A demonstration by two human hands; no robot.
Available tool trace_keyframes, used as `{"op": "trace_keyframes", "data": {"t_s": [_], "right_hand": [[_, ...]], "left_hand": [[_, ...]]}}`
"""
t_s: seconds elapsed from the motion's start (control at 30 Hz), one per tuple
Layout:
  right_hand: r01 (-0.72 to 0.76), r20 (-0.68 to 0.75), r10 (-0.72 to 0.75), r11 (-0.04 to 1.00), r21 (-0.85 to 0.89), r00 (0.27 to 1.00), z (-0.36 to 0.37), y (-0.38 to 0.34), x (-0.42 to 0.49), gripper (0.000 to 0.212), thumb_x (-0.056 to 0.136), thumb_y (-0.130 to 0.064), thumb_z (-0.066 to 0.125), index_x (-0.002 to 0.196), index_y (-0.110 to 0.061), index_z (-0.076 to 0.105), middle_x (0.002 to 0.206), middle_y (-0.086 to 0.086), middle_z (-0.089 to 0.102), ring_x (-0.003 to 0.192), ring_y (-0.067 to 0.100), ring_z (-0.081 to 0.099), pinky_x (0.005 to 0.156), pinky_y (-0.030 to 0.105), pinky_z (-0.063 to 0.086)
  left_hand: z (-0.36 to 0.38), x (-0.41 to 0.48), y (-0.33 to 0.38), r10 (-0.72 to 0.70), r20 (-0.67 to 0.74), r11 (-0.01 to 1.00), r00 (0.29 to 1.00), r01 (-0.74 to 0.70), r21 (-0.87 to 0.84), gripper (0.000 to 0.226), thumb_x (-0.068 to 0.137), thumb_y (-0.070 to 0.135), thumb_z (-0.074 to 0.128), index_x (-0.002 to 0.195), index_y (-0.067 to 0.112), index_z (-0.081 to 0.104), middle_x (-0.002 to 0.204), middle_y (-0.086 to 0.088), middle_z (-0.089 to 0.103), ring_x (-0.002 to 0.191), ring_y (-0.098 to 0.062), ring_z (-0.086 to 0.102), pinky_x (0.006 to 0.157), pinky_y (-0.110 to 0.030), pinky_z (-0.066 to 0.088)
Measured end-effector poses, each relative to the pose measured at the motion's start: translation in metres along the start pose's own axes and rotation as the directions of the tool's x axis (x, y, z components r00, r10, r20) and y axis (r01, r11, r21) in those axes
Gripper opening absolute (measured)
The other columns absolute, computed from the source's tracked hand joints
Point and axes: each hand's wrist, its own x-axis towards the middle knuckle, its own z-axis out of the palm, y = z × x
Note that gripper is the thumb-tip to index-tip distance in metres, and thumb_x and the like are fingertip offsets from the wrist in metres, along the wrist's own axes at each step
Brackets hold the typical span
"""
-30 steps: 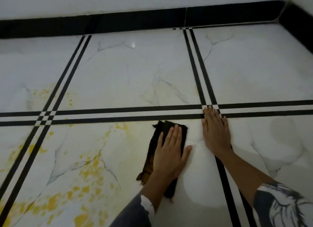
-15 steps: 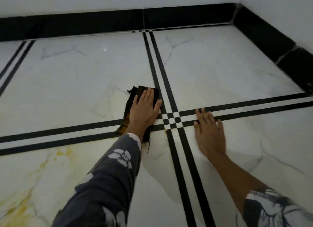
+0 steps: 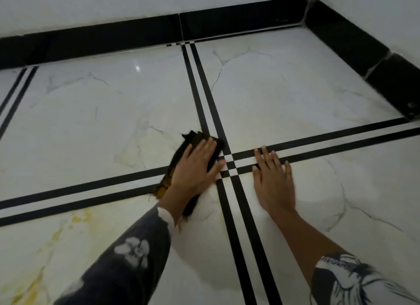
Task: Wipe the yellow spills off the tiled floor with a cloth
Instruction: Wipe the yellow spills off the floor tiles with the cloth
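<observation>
A dark cloth (image 3: 179,153), stained yellow at its near edge, lies flat on the white marble-look tiled floor (image 3: 284,95) just left of where the black double stripes cross. My left hand (image 3: 195,170) presses flat on the cloth, fingers stretched forward. My right hand (image 3: 272,179) rests flat on the bare tile right of the crossing, palm down, holding nothing. Yellow spills (image 3: 77,218) streak the tile at the lower left, with a stronger smear (image 3: 29,286) near the bottom-left corner. A faint yellowish film (image 3: 147,143) shows left of the cloth.
A black skirting (image 3: 127,33) runs along the far wall and turns at the corner along the right wall (image 3: 354,47). Black double stripes (image 3: 318,143) cross the floor. My patterned sleeves fill the bottom of the view.
My left hand has pushed the cloth forward from the near tile over the horizontal stripe to the crossing. The view has swung right, so most yellow spills have left the frame.
</observation>
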Motion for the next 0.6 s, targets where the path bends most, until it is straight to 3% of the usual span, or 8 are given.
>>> {"op": "trace_keyframes", "data": {"t_s": [0.07, 0.13, 0.27, 0.33, 0.43, 0.5, 0.53, 0.6], "right_hand": [[0.006, 0.002, -0.006, 1.0, -0.007, 1.0, -0.001, -0.001, 0.0, 0.051, 0.099, -0.035, 0.019, 0.146, -0.025, 0.004, 0.157, -0.003, 0.004, 0.145, 0.015, 0.0, 0.117, 0.041, 0.0], [0.009, 0.001, -0.009, 1.0, -0.02, 1.0, 0.0, 0.0, 0.0, 0.051, 0.099, -0.035, 0.018, 0.146, -0.025, 0.002, 0.157, -0.003, 0.003, 0.145, 0.015, 0.0, 0.117, 0.041, 0.0], [0.008, -0.018, -0.008, 1.0, -0.02, 1.0, 0.001, 0.001, 0.0, 0.05, 0.099, -0.033, 0.019, 0.147, -0.025, 0.005, 0.157, -0.004, 0.005, 0.145, 0.015, 0.001, 0.116, 0.04, -0.001], [0.009, -0.017, -0.01, 1.0, -0.019, 1.0, 0.001, 0.0, 0.0, 0.05, 0.099, -0.033, 0.02, 0.147, -0.025, 0.008, 0.157, -0.004, 0.006, 0.145, 0.015, 0.002, 0.116, 0.041, 0.0], [0.012, 0.026, -0.011, 0.999, -0.031, 1.0, -0.001, -0.001, 0.0, 0.049, 0.1, -0.033, 0.018, 0.147, -0.025, 0.008, 0.157, -0.003, 0.006, 0.145, 0.016, 0.002, 0.117, 0.041, 0.0], [0.007, 0.052, -0.006, 1.0, -0.028, 0.999, -0.006, -0.003, -0.001, 0.049, 0.1, -0.031, 0.018, 0.147, -0.023, 0.01, 0.157, -0.002, 0.007, 0.145, 0.018, 0.004, 0.117, 0.042, 0.002], [-0.004, 0.062, 0.005, 1.0, -0.024, 0.998, -0.009, -0.003, 0.001, 0.049, 0.1, -0.03, 0.02, 0.147, -0.021, 0.012, 0.157, 0.0, 0.008, 0.145, 0.019, 0.006, 0.118, 0.043, 0.005], [-0.038, 0.055, 0.037, 0.999, 0.015, 0.998, -0.009, -0.015, -0.001, 0.048, 0.1, -0.028, 0.024, 0.146, -0.015, 0.021, 0.156, 0.005, 0.016, 0.143, 0.024, 0.013, 0.116, 0.045, 0.01]], "left_hand": [[0.0, -0.035, 0.017, 0.181, 0.087, 0.983, 0.98, -0.182, 0.006, 0.064, 0.093, 0.059, 0.011, 0.148, 0.027, 0.002, 0.157, 0.008, 0.003, 0.141, -0.001, -0.008, 0.116, -0.032, -0.01], [0.002, -0.036, 0.012, 0.227, 0.125, 0.972, 0.966, -0.234, 0.036, 0.063, 0.094, 0.058, 0.009, 0.148, 0.027, -0.001, 0.157, 0.008, 0.0, 0.14, 0.0, -0.009, 0.116, -0.032, -0.011], [0.001, 0.003, -0.003, -0.196, 0.001, 0.981, 0.981, 0.196, 0.013, 0.065, 0.094, 0.054, 0.004, 0.148, 0.019, -0.002, 0.158, 0.001, 0.0, 0.145, -0.011, -0.005, 0.118, -0.037, -0.005], [0.008, -0.007, 0.011, -0.251, -0.02, 0.968, 0.968, 0.251, 0.004, 0.066, 0.094, 0.054, 0.005, 0.148, 0.017, -0.002, 0.158, -0.001, -0.001, 0.145, -0.013, -0.005, 0.118, -0.038, -0.004], [0.012, -0.064, 0.04, 0.047, 0.07, 0.999, 0.996, -0.047, 0.003, 0.063, 0.095, 0.054, 0.005, 0.147, 0.021, -0.004, 0.158, 0.003, -0.003, 0.143, -0.007, -0.009, 0.117, -0.036, -0.008], [0.004, -0.108, 0.028, 0.226, 0.147, 0.973, 0.963, -0.231, 0.019, 0.06, 0.094, 0.055, 0.005, 0.144, 0.026, -0.009, 0.155, 0.008, -0.009, 0.14, -0.002, -0.014, 0.115, -0.032, -0.013], [0.0, -0.119, 0.011, 0.255, 0.147, 0.965, 0.956, -0.261, 0.026, 0.06, 0.093, 0.057, 0.003, 0.143, 0.028, -0.011, 0.152, 0.011, -0.011, 0.139, -0.001, -0.014, 0.114, -0.031, -0.014], [-0.008, -0.137, -0.037, 0.144, 0.117, 0.987, 0.983, -0.15, 0.049, 0.067, 0.088, 0.062, -0.004, 0.144, 0.025, -0.007, 0.152, 0.011, -0.007, 0.141, -0.003, -0.007, 0.115, -0.029, -0.012]]}}
